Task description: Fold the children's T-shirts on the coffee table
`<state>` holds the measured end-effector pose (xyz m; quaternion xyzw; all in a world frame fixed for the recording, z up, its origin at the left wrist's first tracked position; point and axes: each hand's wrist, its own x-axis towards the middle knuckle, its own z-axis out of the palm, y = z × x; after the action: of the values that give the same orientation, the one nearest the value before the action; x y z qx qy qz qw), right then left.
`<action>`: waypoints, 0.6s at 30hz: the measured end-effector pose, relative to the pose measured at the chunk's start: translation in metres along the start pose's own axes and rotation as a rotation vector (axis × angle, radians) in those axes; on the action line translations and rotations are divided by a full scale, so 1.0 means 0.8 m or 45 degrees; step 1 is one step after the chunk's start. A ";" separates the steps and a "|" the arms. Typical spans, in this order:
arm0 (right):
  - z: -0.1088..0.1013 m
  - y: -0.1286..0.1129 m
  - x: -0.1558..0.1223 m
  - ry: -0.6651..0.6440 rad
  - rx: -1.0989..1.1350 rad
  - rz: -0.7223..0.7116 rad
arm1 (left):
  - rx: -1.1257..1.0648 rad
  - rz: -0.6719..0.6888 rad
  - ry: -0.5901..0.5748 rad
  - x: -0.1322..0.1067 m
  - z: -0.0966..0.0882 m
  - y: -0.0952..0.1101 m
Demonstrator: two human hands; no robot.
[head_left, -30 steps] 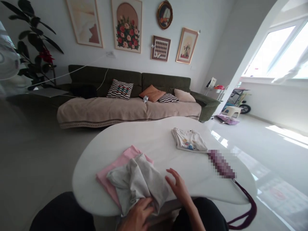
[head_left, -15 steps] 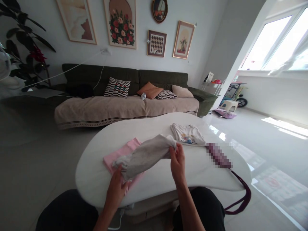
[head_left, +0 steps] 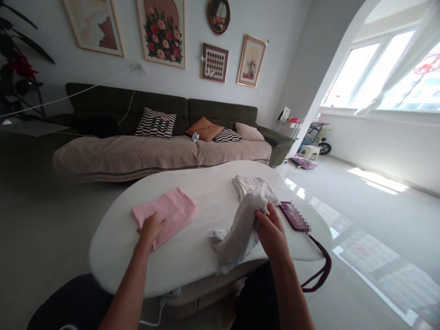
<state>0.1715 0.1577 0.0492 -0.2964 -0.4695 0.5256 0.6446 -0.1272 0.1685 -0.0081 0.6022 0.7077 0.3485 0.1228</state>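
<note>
Garment [head_left: 237,231] | hanging from pinching right hand [head_left: 274,231] | pink cloth [head_left: 177,208] | under left hand [head_left: 150,229], grip unclear

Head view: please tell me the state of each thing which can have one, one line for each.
Pink cloth, folded, flat on the table.
Grey garment, bunched, one end lifted in the right hand.
White shirt, folded, partly hidden by the grey garment.
Purple item, lying on the table, partly blurred, strap hanging over the edge.
Throw, spread over the sofa.
Left hand, on the pink cloth.
</note>
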 end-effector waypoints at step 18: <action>0.025 -0.043 -0.008 -0.402 0.095 0.106 | -0.948 0.365 -1.085 -0.021 0.007 0.144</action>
<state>0.1673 0.1400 0.0853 -0.2052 -0.5326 0.6089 0.5509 -0.0314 0.1584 0.0577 0.6953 0.3369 0.3138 0.5518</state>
